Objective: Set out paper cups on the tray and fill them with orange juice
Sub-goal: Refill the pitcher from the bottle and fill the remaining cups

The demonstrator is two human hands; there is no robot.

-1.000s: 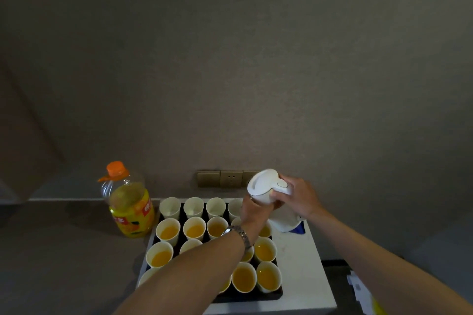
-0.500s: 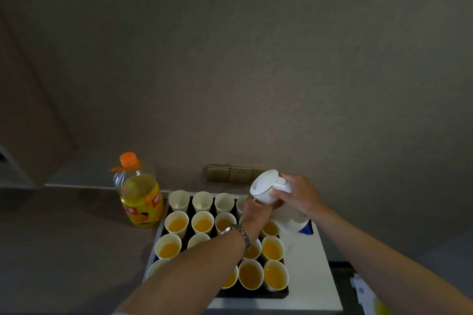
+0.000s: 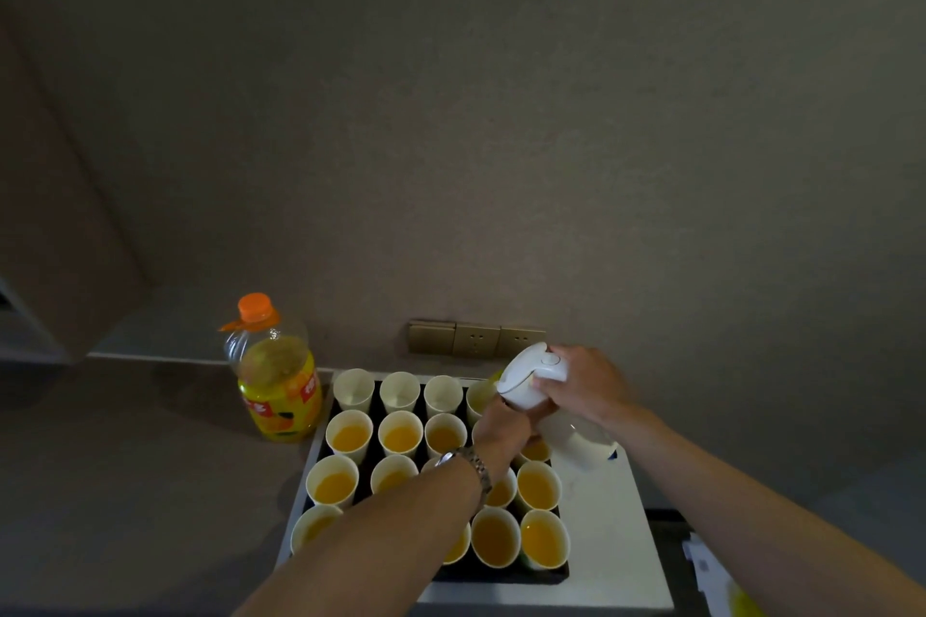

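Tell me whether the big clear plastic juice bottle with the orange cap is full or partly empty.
Partly empty: the clear plastic juice bottle shows see-through space above the orange juice.

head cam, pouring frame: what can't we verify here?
- Far-right back cup: fill level hidden by the white jug and left hand, head view.
- Cups under the left forearm: contents covered.
- Jug's juice level: body behind the right hand, too dim.
- Bottle label: text too small.
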